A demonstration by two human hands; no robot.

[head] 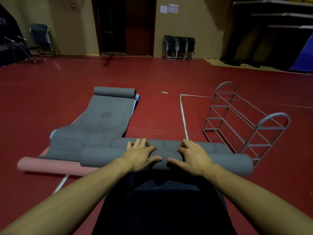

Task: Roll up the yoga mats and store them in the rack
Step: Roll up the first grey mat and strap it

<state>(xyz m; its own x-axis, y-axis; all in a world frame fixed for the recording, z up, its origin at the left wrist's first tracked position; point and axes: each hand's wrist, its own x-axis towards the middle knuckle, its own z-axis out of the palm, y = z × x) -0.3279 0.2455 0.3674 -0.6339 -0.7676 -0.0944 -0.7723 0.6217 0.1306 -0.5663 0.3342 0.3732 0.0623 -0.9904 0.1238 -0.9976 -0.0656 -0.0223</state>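
A grey yoga mat roll (105,158) lies crosswise on the red floor just in front of my knees. My left hand (141,154) and my right hand (193,157) both press on top of the roll near its middle, fingers spread and bent over its far side. A second grey mat (103,119) stretches away to the left, its far end curled. Under it show a pink mat (50,165) and the edge of a blue mat (137,97). The grey wire rack (245,122) stands empty on the floor to the right.
White tape lines (182,114) cross the red floor between the mats and the rack. Folded chairs (178,47) lean on the far wall beside a dark doorway (123,26). More chairs (40,38) stand at far left. Dark shelving and a blue panel (303,55) fill the far right.
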